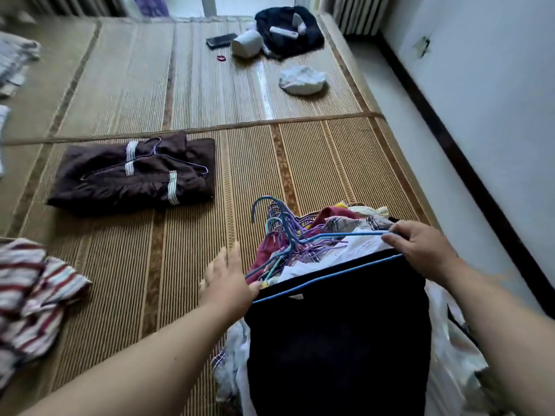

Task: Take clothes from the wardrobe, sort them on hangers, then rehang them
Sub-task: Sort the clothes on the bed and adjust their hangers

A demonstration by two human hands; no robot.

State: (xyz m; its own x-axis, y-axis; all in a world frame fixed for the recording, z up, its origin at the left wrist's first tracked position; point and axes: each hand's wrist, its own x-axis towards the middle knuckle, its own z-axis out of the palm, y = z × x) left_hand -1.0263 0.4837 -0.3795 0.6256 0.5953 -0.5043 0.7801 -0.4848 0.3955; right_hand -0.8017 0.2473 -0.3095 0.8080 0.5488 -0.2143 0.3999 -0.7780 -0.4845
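A dark navy garment (336,334) hangs over a blue wire hanger (330,276) on top of a pile of mixed clothes and several tangled hangers (285,235) at the lower right. My right hand (420,250) pinches the hanger's right end where its upper wire bends. My left hand (228,277) has fingers spread, its thumb touching the hanger's left end and the garment's edge. A folded brown garment (135,175) with a purple wire hanger (168,159) on it lies on the mat to the left.
Everything rests on a woven straw mat (315,163). A striped red and white cloth (33,298) lies at the lower left. Farther back are a crumpled white cloth (301,81), a white pot (247,45), a phone (221,40) and a dark bundle (288,31). A white wall (480,115) runs along the right.
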